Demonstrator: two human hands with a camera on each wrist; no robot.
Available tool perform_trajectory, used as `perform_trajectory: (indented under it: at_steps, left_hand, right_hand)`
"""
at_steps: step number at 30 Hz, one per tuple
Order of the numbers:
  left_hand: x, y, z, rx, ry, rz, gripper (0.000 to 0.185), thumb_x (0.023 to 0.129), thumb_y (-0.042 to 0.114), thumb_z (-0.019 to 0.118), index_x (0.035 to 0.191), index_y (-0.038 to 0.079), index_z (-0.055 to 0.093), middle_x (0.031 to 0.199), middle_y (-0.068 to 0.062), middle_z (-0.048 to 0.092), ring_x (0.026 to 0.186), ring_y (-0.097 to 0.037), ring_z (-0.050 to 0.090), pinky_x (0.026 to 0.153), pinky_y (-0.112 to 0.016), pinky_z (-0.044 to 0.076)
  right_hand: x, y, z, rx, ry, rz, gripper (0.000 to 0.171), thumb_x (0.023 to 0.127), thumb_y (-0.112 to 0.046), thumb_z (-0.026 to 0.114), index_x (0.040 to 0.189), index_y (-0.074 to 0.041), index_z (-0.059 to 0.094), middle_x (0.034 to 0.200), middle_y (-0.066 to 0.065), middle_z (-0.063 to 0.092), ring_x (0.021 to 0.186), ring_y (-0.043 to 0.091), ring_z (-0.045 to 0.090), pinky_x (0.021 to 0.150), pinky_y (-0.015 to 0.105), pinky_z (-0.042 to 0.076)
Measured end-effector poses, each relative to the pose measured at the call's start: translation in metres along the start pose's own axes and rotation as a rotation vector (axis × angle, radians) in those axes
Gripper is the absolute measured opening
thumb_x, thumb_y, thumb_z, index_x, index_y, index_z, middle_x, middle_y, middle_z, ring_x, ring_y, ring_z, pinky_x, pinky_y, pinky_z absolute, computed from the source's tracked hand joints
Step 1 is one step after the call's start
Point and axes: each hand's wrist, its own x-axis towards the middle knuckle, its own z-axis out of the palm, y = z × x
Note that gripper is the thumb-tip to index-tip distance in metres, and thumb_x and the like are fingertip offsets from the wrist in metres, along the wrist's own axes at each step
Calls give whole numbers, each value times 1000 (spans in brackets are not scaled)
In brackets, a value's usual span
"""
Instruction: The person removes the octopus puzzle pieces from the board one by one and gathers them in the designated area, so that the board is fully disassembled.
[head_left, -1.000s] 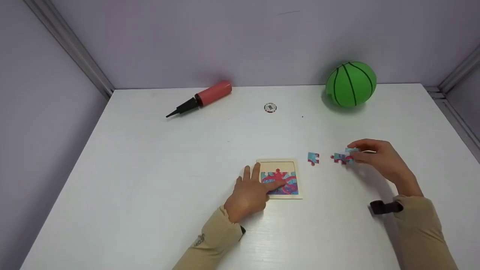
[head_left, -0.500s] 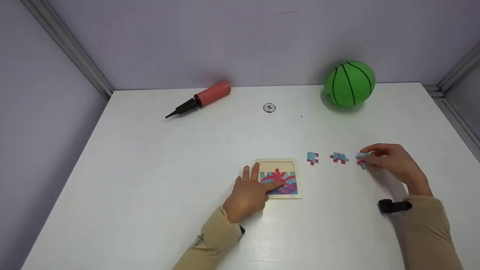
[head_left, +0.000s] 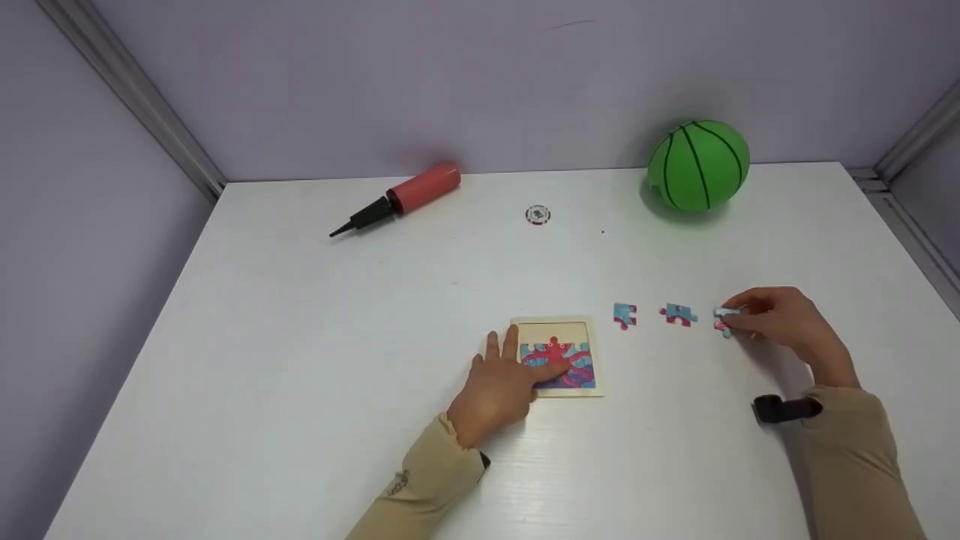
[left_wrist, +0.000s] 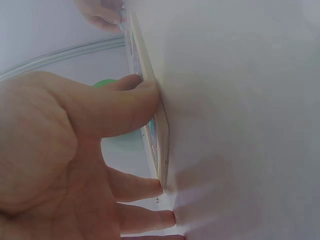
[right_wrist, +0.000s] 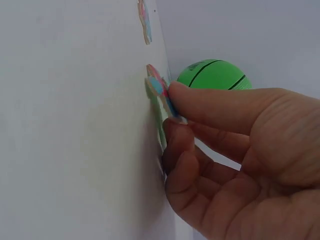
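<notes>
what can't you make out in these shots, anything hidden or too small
- Head view: the right hand covers most of the blue-and-pink puzzle piece in its grip; its shape is unclear.
- Head view: the left hand hides the left part of the wooden puzzle tray.
- Head view: the small round token is too small for its markings to be read.
- Left wrist view: the tray shows edge-on, so its picture is unreadable.

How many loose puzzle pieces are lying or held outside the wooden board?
3. One piece lies just right of the puzzle board, a second farther right, and the third is pinched in the right hand. More could be hidden under that hand.
</notes>
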Motion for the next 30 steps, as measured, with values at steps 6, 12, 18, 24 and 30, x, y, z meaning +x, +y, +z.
perform_trajectory:
  at_steps: [6, 12, 18, 24, 30]
  left_hand:
    - [1, 1, -1, -14, 4, -6, 56, 94, 13, 56, 137, 47, 49, 152, -26, 24, 135, -50, 27, 99, -56, 38]
    - [0, 1, 0, -28, 12, 2, 52, 94, 15, 58, 135, 45, 52, 151, -27, 26, 135, -52, 26, 99, -57, 38]
    - [1, 1, -1, -34, 1, 7, 54, 94, 14, 58, 137, 45, 50, 152, -28, 24, 135, -52, 25, 98, -58, 38]
    - [2, 0, -3, -84, -21, 20, 58, 93, 9, 58, 137, 44, 50, 152, -31, 21, 135, -56, 21, 99, -63, 35]
    - [2, 0, -4, -133, -50, 6, 54, 94, 9, 56, 136, 43, 52, 153, -31, 16, 137, -56, 15, 101, -65, 29]
  right_hand:
    - [1, 1, 0, -25, 18, 0, 44, 89, -35, 68, 117, -1, 63, 97, 10, 55, 83, 19, 49, 66, 25, 46]
    - [0, 1, 1, 11, 16, -5, 44, 89, -34, 69, 116, 1, 63, 93, 6, 56, 78, 12, 50, 66, 24, 46]
    - [0, 0, 1, 34, 13, 18, 43, 91, -34, 65, 117, 1, 60, 97, 7, 61, 79, 12, 56, 69, 24, 48]
    - [0, 0, 1, 75, 10, 33, 44, 94, -36, 60, 117, 1, 59, 97, 6, 61, 80, 11, 57, 70, 24, 49]
    - [-1, -1, 0, 107, 11, 52, 49, 94, -39, 58, 121, 2, 56, 102, 10, 58, 79, 12, 58, 71, 24, 49]
